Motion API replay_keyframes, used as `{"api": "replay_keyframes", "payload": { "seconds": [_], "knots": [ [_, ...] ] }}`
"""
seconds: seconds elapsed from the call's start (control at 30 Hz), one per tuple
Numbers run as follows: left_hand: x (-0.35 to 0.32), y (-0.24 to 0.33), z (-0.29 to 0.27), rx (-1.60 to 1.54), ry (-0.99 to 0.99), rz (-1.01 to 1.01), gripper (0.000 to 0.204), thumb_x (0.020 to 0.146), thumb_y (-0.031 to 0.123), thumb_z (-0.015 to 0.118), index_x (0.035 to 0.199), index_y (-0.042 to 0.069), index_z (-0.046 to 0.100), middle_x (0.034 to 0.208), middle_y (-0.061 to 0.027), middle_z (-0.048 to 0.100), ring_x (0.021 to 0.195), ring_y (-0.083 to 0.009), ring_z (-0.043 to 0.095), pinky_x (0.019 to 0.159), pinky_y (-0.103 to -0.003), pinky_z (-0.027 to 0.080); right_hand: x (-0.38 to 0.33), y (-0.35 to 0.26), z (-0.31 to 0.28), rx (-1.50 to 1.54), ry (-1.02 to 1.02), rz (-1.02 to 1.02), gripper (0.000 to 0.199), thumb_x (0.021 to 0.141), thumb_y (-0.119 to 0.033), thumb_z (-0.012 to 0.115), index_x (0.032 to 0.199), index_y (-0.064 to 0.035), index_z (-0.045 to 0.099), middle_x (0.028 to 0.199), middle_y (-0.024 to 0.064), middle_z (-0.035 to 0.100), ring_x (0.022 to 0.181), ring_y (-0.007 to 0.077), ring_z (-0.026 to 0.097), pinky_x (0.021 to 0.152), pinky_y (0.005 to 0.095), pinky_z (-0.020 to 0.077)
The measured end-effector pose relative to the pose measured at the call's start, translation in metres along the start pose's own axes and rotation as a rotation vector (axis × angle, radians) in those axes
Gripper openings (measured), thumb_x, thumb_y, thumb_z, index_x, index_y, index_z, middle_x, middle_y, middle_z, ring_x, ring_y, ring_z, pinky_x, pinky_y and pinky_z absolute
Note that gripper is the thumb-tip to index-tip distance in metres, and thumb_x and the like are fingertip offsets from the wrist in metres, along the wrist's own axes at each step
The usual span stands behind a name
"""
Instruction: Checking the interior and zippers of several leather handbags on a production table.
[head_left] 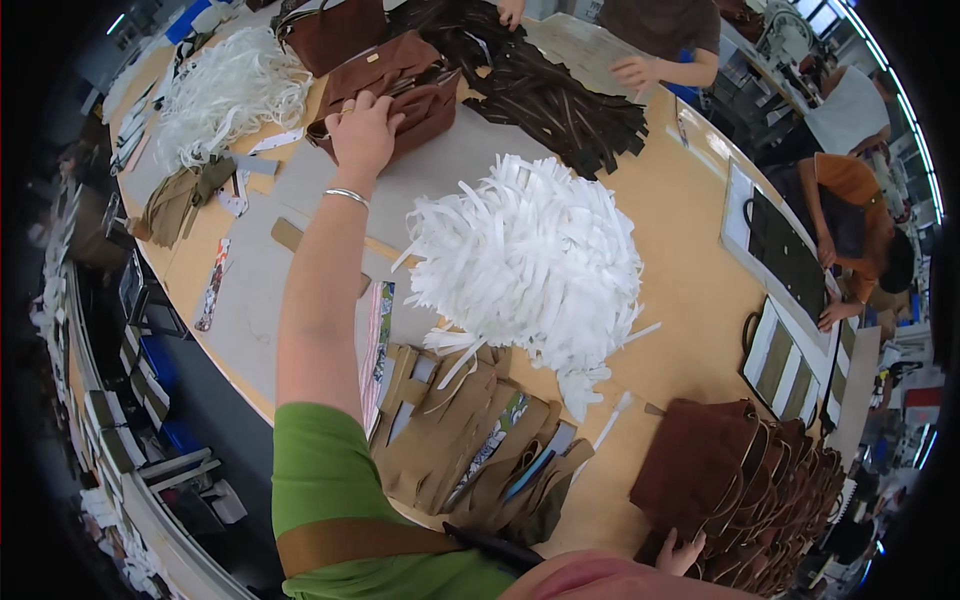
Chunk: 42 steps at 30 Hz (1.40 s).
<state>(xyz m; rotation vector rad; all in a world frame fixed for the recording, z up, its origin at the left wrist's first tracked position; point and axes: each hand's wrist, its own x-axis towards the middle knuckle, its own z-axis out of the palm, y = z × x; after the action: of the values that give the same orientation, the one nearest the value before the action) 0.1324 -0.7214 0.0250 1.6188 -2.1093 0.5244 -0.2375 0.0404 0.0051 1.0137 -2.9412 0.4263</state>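
Head view: use the white strip heap as your landmark, because it's sitting between your two hands. Your left hand is on the brown bag, past the heap and off to its left, with those fingers a bit apart and curled over the flap; can't tell if the thumb's actually pinching anything. Your right hand is at the stack of brown bags, nearer you and right of the heap, and its grip is too hidden to call. Main worry imo: dragging that far bag straight back could plow through the heap and scatter strips over the desk, since your arm's at a long reach. The dark straps beyond the heap lie right by the bag too, so a loop could snag. And if you tug one bag from the stack, the handles look tangled enough to pull its neighbours over, especially with your other arm stretched out.
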Motion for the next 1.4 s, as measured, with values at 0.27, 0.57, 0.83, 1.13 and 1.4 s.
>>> {"api": "replay_keyframes", "payload": {
  "seconds": [0.27, 0.57, 0.83, 1.13, 1.4],
  "knots": [
    [0.017, -0.013, -0.255, -0.359, 0.285, -0.172, 0.031, 0.096, 0.039, 0.053, 0.11, 0.016, 0.068, 0.089, -0.0088, 0.071, 0.088, -0.034, 0.067, 0.075, -0.044, 0.052, 0.0, -0.033, -0.04, 0.05, 0.148, -0.19, 0.026, 0.083, -0.005, 0.069, 0.106, 0.0034, 0.061, 0.12, 0.0209, 0.053, 0.105, 0.0381, 0.057, 0.087, 0.0438, 0.0492],
    [-0.153, 0.156, -0.476, -0.399, -0.23, 0.494, 0.033, 0.091, 0.039, 0.059, 0.09, 0.007, 0.068, 0.079, -0.0145, 0.069, 0.078, -0.0371, 0.066, 0.071, -0.046, 0.052, -0.048, -0.177, -0.081, 1.121, -0.668, -0.616, 0.055, 0.08, 0.004, 0.071, 0.131, -0.003, 0.053, 0.122, 0.009, 0.055, 0.099, 0.0175, 0.061, 0.084, 0.0299, 0.051],
    [-0.364, 0.231, -0.429, -1.133, -0.697, 0.487, 0.042, 0.092, 0.041, 0.063, 0.081, 0.001, 0.058, 0.071, -0.0173, 0.062, 0.067, -0.0324, 0.066, 0.062, -0.04, 0.05, -0.074, -0.148, -0.062, 1.261, -0.746, -0.475, 0.087, 0.078, -0.009, 0.08, 0.15, -0.0052, 0.03, 0.146, 0.0154, 0.037, 0.132, 0.0262, 0.046, 0.107, 0.0411, 0.0396],
    [-0.465, 0.233, -0.364, -1.059, -0.583, 0.17, 0.073, 0.079, 0.035, 0.08, 0.139, 0.012, 0.046, 0.137, -0.0197, 0.041, 0.112, -0.0349, 0.056, 0.097, -0.041, 0.047, -0.082, -0.056, -0.027, 1.372, -0.546, -0.026, 0.019, 0.102, -0.015, 0.053, 0.113, -0.0054, 0.066, 0.111, 0.002, 0.064, 0.101, 0.0108, 0.056, 0.09, 0.0262, 0.0435],
    [-0.442, 0.231, -0.344, -1.281, -0.197, 0.059, 0.024, 0.089, -0.005, 0.057, 0.103, 0.009, 0.07, 0.11, -0.0066, 0.057, 0.094, -0.016, 0.057, 0.082, -0.027, 0.047, -0.092, -0.015, -0.031, 1.599, -0.475, 0.177, 0.024, 0.104, -0.022, 0.049, 0.121, -0.0071, 0.058, 0.112, 0.004, 0.066, 0.103, 0.0161, 0.063, 0.085, 0.0343, 0.0533]
  ]
}}
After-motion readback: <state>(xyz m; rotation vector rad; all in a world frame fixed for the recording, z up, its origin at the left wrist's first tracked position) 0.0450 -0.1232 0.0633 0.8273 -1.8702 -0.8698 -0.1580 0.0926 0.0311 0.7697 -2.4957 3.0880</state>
